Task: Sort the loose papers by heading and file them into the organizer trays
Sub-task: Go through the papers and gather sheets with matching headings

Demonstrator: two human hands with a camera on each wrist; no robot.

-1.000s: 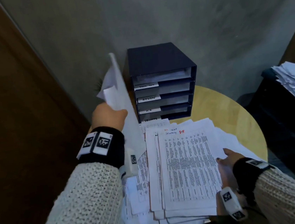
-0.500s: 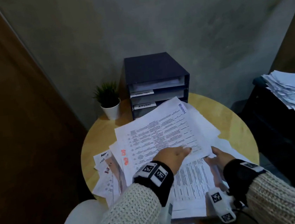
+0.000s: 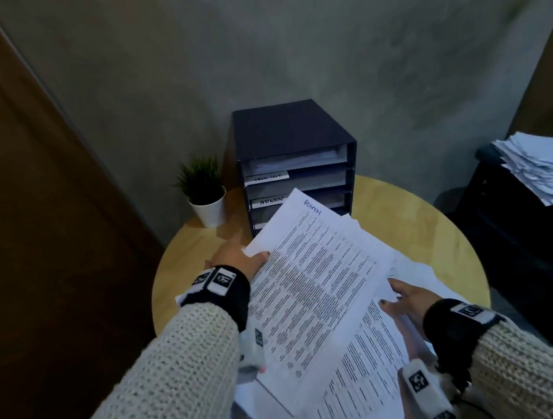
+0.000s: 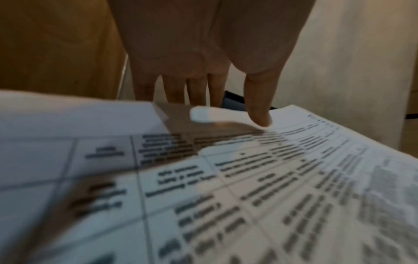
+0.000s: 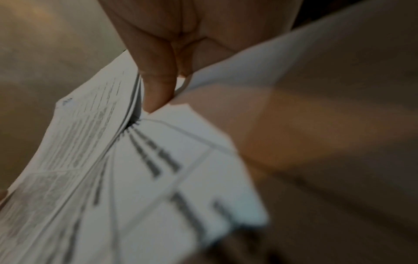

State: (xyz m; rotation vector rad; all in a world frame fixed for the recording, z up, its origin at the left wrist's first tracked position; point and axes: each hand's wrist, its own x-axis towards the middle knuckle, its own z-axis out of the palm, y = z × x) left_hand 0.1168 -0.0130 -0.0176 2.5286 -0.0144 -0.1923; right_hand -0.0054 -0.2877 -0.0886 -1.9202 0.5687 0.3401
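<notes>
**Over the round bench: ADMIN sheet in hand**

Above the bench (image 3: pixel 405 201), left hand (image 3: pixel 239 258) pinches the ADMIN-headed sheet (image 3: pixel 313 274), thumb on top. Right hand (image 3: pixel 406 301) pinches the paper stack (image 3: pixel 367 381) below. Organizer (image 3: pixel 293 159) stands behind, just beyond the sheet's far corner.

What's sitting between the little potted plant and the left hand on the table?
Nothing: in the head view, only bare table shows between the potted plant and the left hand, which pinches the ADMIN sheet.
</notes>
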